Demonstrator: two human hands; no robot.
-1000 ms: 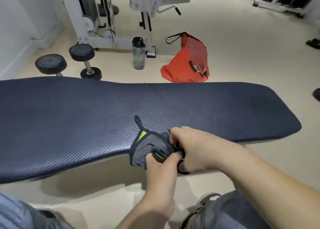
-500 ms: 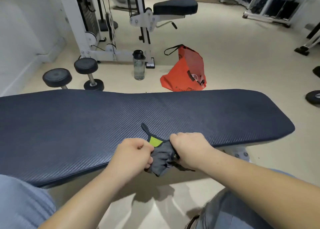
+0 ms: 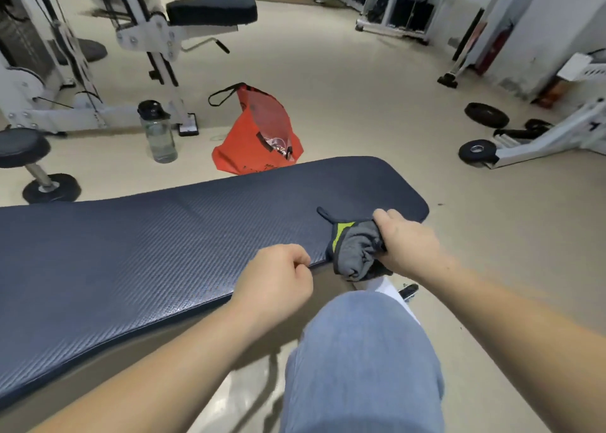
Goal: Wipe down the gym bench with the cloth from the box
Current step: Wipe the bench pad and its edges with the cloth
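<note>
A long dark blue padded gym bench (image 3: 157, 255) runs across the view from the left edge to its rounded right end. My right hand (image 3: 406, 245) grips a bunched grey cloth (image 3: 355, 250) with a lime-green patch and a dark loop, at the bench's near edge close to the right end. Part of the cloth hangs below the pad. My left hand (image 3: 278, 278) is a loose fist over the bench's near edge, just left of the cloth, holding nothing. No box is in view.
An orange bag (image 3: 252, 137) and a water bottle (image 3: 159, 134) stand on the floor behind the bench. A dumbbell (image 3: 36, 166) lies at left, a white weight machine (image 3: 137, 38) behind. Weight plates (image 3: 485, 116) and a rack lie right. My knee (image 3: 360, 350) is below.
My left hand has let go of the cloth and drawn back left. My right hand has carried the cloth toward the bench's right end. The camera has turned right.
</note>
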